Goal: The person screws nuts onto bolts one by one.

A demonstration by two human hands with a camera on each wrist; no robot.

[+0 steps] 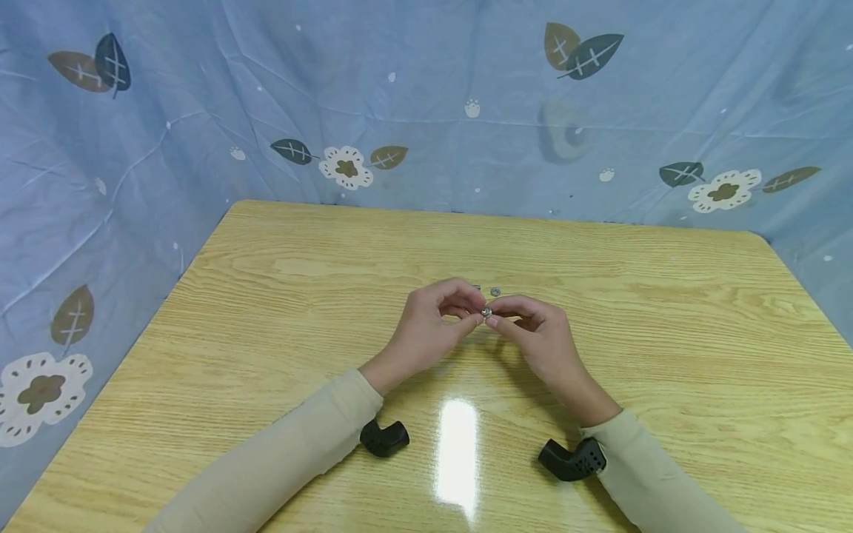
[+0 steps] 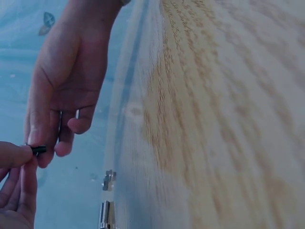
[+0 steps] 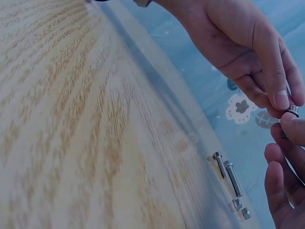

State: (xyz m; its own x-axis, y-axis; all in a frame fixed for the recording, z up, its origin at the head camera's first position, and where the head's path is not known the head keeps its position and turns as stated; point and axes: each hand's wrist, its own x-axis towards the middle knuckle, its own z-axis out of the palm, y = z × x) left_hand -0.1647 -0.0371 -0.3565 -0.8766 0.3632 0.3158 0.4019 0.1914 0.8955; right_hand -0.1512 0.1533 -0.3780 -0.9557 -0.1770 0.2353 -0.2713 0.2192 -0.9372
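Note:
My left hand (image 1: 433, 322) and right hand (image 1: 541, 337) meet fingertip to fingertip over the table, both pinching a small metal bolt (image 1: 487, 312). In the left wrist view, a short dark stub of the bolt (image 2: 39, 149) sticks out past the right thumb, beside the left fingertips. Its silver end (image 3: 292, 110) shows between the fingertips in the right wrist view; fingers cover the rest, and I cannot tell whether a nut is on it. Just beyond the hands lie two bolts (image 3: 233, 179) side by side and two nuts (image 3: 237, 204).
The wood-grain table (image 1: 300, 266) runs back to a blue patterned cloth (image 1: 426, 89) hanging behind and at the sides. Black curved wrist pieces (image 1: 385, 438) jut from both sleeves. Light glares off the tabletop (image 1: 457, 451) between the forearms.

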